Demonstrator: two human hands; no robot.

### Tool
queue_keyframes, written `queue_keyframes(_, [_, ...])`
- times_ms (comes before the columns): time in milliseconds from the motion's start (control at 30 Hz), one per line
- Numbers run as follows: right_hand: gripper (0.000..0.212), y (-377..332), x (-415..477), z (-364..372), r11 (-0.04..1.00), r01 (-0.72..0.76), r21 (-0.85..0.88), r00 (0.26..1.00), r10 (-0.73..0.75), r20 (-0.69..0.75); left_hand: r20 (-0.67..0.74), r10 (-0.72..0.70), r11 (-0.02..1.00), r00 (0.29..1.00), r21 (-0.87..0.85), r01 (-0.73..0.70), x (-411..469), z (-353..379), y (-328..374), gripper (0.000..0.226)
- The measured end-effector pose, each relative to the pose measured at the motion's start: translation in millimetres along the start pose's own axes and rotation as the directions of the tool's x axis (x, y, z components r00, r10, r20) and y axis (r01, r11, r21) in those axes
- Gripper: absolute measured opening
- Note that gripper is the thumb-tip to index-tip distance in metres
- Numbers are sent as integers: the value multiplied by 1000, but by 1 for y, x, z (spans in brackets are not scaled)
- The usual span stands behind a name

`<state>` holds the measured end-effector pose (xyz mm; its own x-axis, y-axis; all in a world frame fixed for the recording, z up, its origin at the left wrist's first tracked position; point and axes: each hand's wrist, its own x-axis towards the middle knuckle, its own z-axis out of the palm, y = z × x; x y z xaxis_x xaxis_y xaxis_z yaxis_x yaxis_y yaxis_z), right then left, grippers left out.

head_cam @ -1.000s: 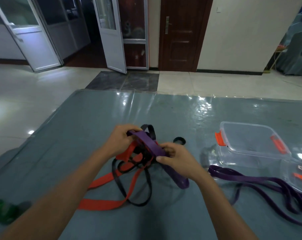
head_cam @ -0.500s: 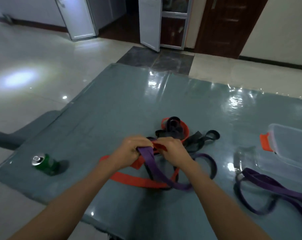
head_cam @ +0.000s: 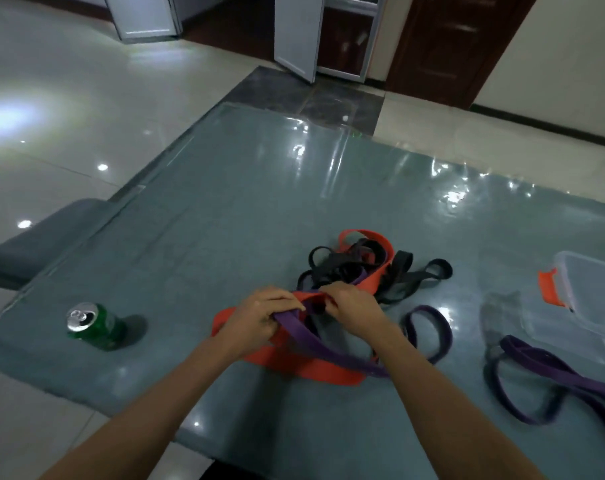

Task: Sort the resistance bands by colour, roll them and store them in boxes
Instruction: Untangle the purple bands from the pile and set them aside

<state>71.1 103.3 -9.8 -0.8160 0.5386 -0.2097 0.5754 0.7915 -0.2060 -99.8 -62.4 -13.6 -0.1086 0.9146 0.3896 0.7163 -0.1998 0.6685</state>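
Table [head_cam: 224, 220]: grey-blue, under a glossy clear sheet that throws back light spots. Its far edge meets a pale, shiny tiled floor [head_cam: 69, 109]. A dark slab of floor sits before an open white door [head_cam: 295, 29]. A brown door [head_cam: 446, 46] is to its right, then a cream wall.

Bands lie tangled mid-table, near me. My left hand [head_cam: 259, 317] grips the purple band [head_cam: 314, 344] with fingers curled over it. My right hand [head_cam: 349, 306] pinches the same band close beside the left, knuckles up. The band trails toward me over a red band [head_cam: 304, 367]. Black bands [head_cam: 342, 268] are heaped just beyond my hands.

Right: a second purple band [head_cam: 553, 372] lies loose, and a clear box [head_cam: 592, 296] with an orange clip sits at the edge of view. Left: a green can [head_cam: 93, 323] stands near the table edge.
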Motion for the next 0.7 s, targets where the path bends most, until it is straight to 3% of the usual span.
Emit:
queue_keyframes(167, [21, -10, 12, -15, 991, -116, 71, 970, 128, -205, -10, -1, 1000, 1000, 2, 1, -8, -16, -29, 59])
queue_keyframes(300, [28, -11, 22, -52, 953, -228, 198, 863, 292, -413, 43, 101, 995, 994, 19, -102, -7, -31, -45, 28])
queue_keyframes(467, [21, -8, 21, -83, 923, -266, 279, 783, 376, -495, 133, 87, 996, 987, -8, -87, 10, -39, -66, 33])
queue_keyframes(567, [19, 2, 5, -98, 865, -297, 406, 672, 491, -555, 120, 15, 1000, 993, -20, -13, 27, -48, -81, 41])
queue_keyframes(700, [23, 29, -24, -118, 835, -318, 449, 541, 549, -638, 114, -3, 1000, 993, 26, 0, 53, -64, -89, 25])
